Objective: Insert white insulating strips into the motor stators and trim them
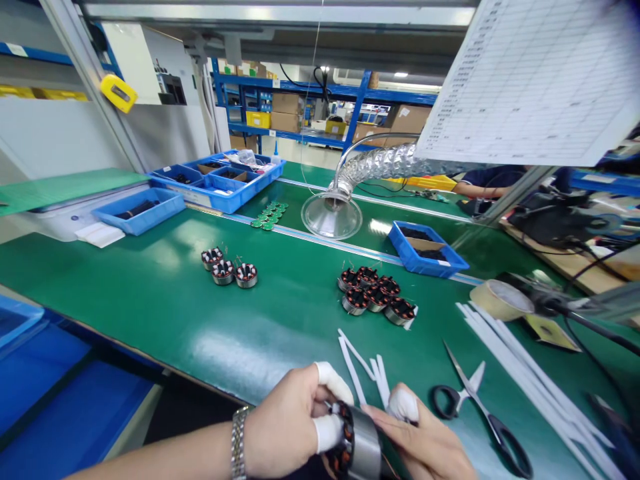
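At the bottom centre, my left hand [285, 423] is closed round a motor stator [367, 443], a steel ring with black and copper windings inside. White finger covers sit on its thumb and finger, and a metal watch is on the wrist. My right hand [425, 433] grips the same stator from the right, a white cover on one finger; part of this hand is out of frame. Just beyond the hands lie short white strips [381, 379]; one reaches toward my right fingertips, and I cannot tell whether it is touched. Black-handled scissors [470, 393] lie spread to the right.
Several stators [376, 298] stand mid-table, with three more [223, 272] to the left. Long white strips [530, 373] and a tape roll [501, 300] lie right. A funnel-shaped extraction hood [331, 217] hangs low between blue trays [425, 260]. A co-worker's arm [483, 191] shows behind.
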A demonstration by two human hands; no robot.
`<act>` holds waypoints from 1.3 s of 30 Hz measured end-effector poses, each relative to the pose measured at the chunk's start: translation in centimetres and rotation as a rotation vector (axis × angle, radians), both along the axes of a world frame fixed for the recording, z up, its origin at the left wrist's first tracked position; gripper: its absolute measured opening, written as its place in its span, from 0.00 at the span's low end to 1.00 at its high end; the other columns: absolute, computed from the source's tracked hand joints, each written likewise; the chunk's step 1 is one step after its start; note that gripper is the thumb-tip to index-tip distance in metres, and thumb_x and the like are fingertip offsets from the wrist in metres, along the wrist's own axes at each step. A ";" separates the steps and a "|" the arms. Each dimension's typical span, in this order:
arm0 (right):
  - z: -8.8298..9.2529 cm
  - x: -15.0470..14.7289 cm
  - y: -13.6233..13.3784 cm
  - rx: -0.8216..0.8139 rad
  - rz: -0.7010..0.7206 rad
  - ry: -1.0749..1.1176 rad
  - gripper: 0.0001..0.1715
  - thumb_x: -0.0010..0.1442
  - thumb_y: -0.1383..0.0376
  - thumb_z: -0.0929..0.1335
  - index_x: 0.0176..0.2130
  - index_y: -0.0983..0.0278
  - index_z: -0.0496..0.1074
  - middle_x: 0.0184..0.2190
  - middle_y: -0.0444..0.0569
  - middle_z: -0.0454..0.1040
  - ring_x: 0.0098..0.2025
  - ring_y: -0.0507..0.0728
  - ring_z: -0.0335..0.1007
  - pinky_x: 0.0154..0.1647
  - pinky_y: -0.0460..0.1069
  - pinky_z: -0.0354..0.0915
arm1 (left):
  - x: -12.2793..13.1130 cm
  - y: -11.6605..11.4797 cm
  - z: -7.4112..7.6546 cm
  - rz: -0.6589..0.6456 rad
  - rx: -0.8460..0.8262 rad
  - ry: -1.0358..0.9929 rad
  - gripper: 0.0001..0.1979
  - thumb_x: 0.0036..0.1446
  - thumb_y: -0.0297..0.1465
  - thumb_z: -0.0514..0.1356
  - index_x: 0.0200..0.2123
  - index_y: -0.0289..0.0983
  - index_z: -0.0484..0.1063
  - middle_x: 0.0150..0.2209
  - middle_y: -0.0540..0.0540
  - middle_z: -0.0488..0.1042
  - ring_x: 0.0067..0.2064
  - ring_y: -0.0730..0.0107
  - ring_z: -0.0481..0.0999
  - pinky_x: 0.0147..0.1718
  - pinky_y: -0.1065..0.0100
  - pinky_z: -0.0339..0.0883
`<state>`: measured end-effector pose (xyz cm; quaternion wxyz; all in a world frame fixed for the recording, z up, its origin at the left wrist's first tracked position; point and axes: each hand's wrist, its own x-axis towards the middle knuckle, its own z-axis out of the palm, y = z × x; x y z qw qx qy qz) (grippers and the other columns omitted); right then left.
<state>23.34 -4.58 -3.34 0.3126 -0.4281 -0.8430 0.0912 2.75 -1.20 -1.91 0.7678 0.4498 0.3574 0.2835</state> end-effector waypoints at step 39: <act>0.8 -2.1 7.5 -0.214 -0.314 -0.180 0.10 0.44 0.78 0.61 0.23 0.67 0.68 0.23 0.53 0.71 0.26 0.56 0.67 0.28 0.50 0.60 | -2.2 2.3 0.0 0.421 -0.298 -0.157 0.16 0.48 0.21 0.60 0.42 0.33 0.65 0.36 0.39 0.77 0.34 0.63 0.78 0.26 0.77 0.71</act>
